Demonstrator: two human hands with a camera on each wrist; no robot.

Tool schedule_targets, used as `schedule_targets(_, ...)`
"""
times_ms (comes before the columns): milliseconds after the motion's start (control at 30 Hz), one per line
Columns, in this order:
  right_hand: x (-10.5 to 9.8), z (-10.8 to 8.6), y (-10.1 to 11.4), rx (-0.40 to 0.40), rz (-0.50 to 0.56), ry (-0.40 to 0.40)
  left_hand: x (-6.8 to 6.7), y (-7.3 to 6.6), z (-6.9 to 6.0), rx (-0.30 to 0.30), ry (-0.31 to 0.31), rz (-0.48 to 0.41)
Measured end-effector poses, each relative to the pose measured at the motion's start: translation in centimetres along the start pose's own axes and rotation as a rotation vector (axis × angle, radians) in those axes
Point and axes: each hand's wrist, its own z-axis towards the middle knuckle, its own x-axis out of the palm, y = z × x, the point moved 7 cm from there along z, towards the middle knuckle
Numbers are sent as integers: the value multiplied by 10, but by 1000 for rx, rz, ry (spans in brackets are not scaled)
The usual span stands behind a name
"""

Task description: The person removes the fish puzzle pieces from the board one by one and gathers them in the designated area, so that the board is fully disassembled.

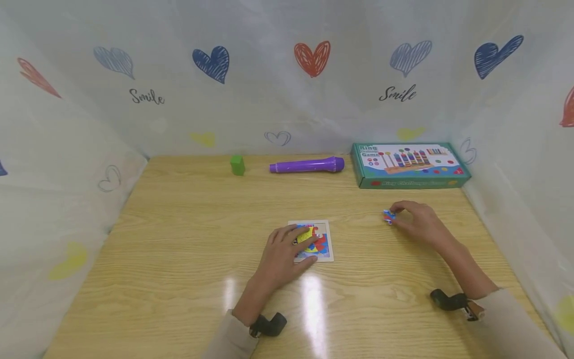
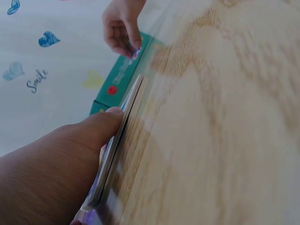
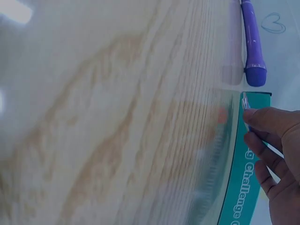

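Observation:
A square jigsaw puzzle in a white frame [image 1: 331, 244] lies on the table, with yellow, red and blue pieces in it and a bare gap near its upper right. My left hand [image 1: 280, 257] rests on it, fingers spread over the pieces; in the left wrist view the thumb of the left hand [image 2: 70, 154] lies on the edge of the frame [image 2: 110, 161]. To the right, my right hand [image 1: 421, 224] pinches a small blue and red puzzle piece [image 1: 388, 217] between thumb and fingers. The right wrist view shows that piece edge-on in the right hand [image 3: 281, 145].
At the back stand a green block [image 1: 237, 165], a purple microphone-shaped tube [image 1: 307, 165] and a green Ring Challenge Game box [image 1: 412, 167] at the right. Behind them hangs a white curtain [image 1: 260, 99] with hearts. The wooden table [image 1: 179, 239] reflects light near the front.

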Motion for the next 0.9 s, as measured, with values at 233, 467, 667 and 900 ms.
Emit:
schedule_targets(233,-2,-4,-10,35,-6,6,1,0,0,-3,7,-1)
schedule_targets(467,0,-7,-22,104,2,62,1,1,0,-10,19,-1)
schedule_targets(667,1,-8,-24,92,4,89,2,1,-1,-13,20,2)
schedule_targets(900,0,-6,-23,31,-18,102,1,0,0,0,8,5)
